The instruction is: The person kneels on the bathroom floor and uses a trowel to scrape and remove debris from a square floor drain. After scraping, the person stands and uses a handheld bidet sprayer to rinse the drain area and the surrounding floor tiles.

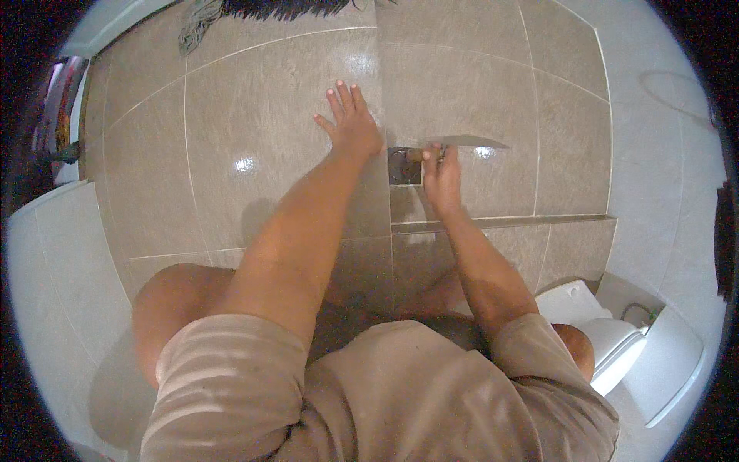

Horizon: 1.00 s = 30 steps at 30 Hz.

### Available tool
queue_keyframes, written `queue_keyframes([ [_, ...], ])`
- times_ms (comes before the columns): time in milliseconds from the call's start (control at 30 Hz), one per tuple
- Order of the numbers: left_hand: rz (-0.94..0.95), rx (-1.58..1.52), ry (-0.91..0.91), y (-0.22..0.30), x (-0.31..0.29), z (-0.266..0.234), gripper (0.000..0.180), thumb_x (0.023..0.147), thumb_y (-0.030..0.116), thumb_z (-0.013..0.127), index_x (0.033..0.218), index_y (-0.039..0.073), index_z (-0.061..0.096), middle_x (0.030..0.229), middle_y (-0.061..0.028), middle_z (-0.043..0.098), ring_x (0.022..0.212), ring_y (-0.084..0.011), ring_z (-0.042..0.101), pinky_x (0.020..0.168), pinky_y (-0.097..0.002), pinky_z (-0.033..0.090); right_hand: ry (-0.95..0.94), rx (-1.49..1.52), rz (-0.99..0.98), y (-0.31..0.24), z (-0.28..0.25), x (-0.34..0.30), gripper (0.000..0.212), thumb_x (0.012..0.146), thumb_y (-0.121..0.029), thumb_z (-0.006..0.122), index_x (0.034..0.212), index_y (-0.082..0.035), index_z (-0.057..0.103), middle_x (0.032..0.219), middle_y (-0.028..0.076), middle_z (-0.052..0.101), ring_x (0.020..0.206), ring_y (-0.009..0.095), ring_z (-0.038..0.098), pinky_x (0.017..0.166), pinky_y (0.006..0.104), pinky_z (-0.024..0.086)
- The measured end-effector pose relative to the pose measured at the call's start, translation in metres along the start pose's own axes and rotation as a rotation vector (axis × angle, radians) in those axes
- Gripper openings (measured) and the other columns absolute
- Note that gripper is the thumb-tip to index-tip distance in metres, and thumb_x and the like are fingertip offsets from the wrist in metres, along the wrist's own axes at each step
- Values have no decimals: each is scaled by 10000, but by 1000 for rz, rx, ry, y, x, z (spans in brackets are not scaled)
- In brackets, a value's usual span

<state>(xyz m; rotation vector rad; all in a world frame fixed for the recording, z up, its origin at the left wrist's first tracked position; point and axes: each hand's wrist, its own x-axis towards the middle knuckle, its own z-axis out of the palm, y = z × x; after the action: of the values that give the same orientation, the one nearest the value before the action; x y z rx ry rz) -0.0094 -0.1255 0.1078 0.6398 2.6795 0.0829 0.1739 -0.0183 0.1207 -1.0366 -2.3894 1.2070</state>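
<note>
My left hand (354, 127) lies flat on the brown tiled floor with its fingers spread, holding nothing. Just right of its wrist is a small square drain opening (402, 169), dark inside. At the right edge of that opening my right hand (443, 177) is closed round a knife-like tool. A short brown piece (415, 155), like a handle end, sticks out over the drain. On the other side of the fingers a thin grey blade-like shape (476, 142) points right, low over the tiles. Whether it is wholly blade or partly shadow is unclear.
A dark fringed mat (285, 6) lies at the far edge, beside a grey crumpled cloth (198, 27). A low step edge (508, 222) runs rightward below the drain. A white toilet (616, 354) stands at the lower right; pale walls (654, 154) rise at the sides.
</note>
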Motion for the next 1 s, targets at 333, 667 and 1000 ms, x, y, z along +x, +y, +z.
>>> queue_keyframes([
  [333, 39, -11, -137, 4, -3, -13, 1455, 658, 512, 923, 1635, 44, -48, 1709, -229, -111, 1565, -472, -86, 1118, -825, 72, 28, -17, 38, 23, 6, 20, 293, 984, -183, 631, 1145, 26, 506, 974, 298, 667, 919, 487, 664, 777, 530, 513],
  [667, 19, -84, -166, 10, -11, -29, 1323, 703, 342, 891, 1638, 22, 12, 1713, -215, -108, 1577, -422, -109, 1152, -790, 48, -4, -87, 3, 23, 13, 7, 322, 976, -213, 634, 1145, 41, 532, 984, 317, 677, 951, 510, 660, 805, 545, 519],
  [1000, -2, -32, -117, 2, -4, -11, 1416, 663, 480, 935, 1646, 78, -1, 1714, -187, -140, 1573, -436, -101, 1138, -808, 78, 152, -145, 276, 34, -15, 49, 438, 902, -176, 691, 1267, 28, 557, 1076, 265, 685, 994, 455, 679, 873, 536, 519],
])
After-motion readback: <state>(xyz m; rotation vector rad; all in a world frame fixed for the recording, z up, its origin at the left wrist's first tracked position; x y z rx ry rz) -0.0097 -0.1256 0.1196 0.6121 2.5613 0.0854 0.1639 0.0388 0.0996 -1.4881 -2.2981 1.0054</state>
